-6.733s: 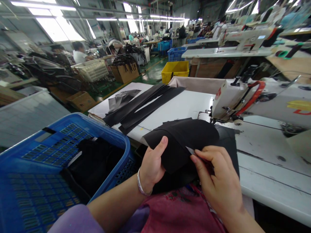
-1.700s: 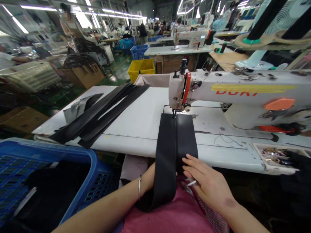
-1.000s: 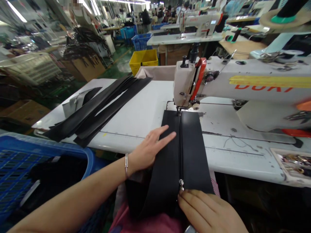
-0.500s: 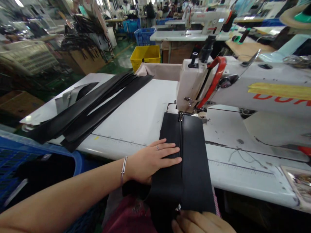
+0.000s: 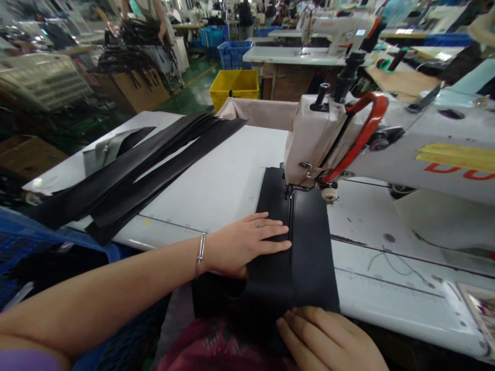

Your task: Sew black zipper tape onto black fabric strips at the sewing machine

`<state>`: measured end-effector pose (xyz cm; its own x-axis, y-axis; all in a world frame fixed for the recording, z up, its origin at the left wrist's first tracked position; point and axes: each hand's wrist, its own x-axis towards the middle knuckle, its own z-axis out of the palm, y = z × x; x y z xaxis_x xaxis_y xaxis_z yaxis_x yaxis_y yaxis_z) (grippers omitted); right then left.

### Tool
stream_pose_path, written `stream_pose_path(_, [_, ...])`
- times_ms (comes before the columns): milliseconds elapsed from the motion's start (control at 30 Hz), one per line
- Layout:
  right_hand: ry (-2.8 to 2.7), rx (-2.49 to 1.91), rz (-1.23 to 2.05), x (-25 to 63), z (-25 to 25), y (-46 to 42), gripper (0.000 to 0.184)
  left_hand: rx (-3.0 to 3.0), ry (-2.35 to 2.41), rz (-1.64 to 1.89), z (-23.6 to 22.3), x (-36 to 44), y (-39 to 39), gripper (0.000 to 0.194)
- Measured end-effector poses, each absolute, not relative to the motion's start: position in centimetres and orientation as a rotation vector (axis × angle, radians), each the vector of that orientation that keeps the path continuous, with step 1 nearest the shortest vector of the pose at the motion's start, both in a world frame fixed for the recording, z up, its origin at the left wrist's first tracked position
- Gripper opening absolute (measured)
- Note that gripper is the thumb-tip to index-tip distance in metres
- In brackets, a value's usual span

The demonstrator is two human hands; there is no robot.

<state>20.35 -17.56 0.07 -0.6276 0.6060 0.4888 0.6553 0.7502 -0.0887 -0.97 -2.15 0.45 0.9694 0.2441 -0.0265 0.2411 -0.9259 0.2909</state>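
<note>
A black leather-like panel (image 5: 314,252) with a zipper line (image 5: 292,232) down its middle lies on the white sewing table. Its far end passes beneath the presser foot (image 5: 289,191) of a sewing machine (image 5: 309,139). My left hand (image 5: 247,245) rests flat on the panel's left half, fingers stretched with the tips beside the zipper line. At the near end, where the panel bends down over the table edge, my right hand (image 5: 328,337) has its fingers together, gripping the panel. What lies under those fingers is hidden.
Several black strips (image 5: 154,170) lie on the table's left side, overhanging its front edge. A blue crate (image 5: 108,252) holding dark pieces stands below left. Beyond the table are a yellow bin (image 5: 234,85) and another sewing machine (image 5: 332,31). Loose thread (image 5: 402,265) lies at right.
The panel has moved farther under the presser foot, and its far end now shows beyond the needle. My right hand has come forward, covering the metal zipper pull seen before. The view has shifted slightly.
</note>
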Motion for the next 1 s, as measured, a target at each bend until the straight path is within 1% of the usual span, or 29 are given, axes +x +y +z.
stream_pose_path(133, [-2.519, -0.931, -0.121, 21.1, -0.3, -16.7, 0.029, 2.806, 0.333, 0.049, 0.5, -0.8, -1.4, 0.086])
stream_pose_path(267, [-2.482, -0.996, -0.061, 21.5, -1.3, -16.5, 0.033, 2.805, 0.341, 0.037, 0.5, -0.5, -0.8, 0.083])
stream_pose_path(400, [-2.411, -1.067, -0.030, 21.5, -2.0, -16.5, 0.027, 2.803, 0.334, 0.046, 0.5, -0.3, -0.3, 0.079])
stream_pose_path(600, [-2.385, -1.100, -0.014, 21.5, -2.1, -16.1, 0.024, 2.776, 0.315, 0.090, 0.5, -0.3, 0.2, 0.073])
stream_pose_path(867, [-2.408, -1.099, 0.000, 21.8, -2.1, -15.3, 0.029, 2.784, 0.324, 0.116, 0.4, -0.2, 1.0, 0.070])
stream_pose_path(1000, [-2.402, -1.082, -0.035, 21.8, -1.5, -14.8, 0.027, 2.788, 0.337, 0.110, 0.5, 0.0, 1.5, 0.070])
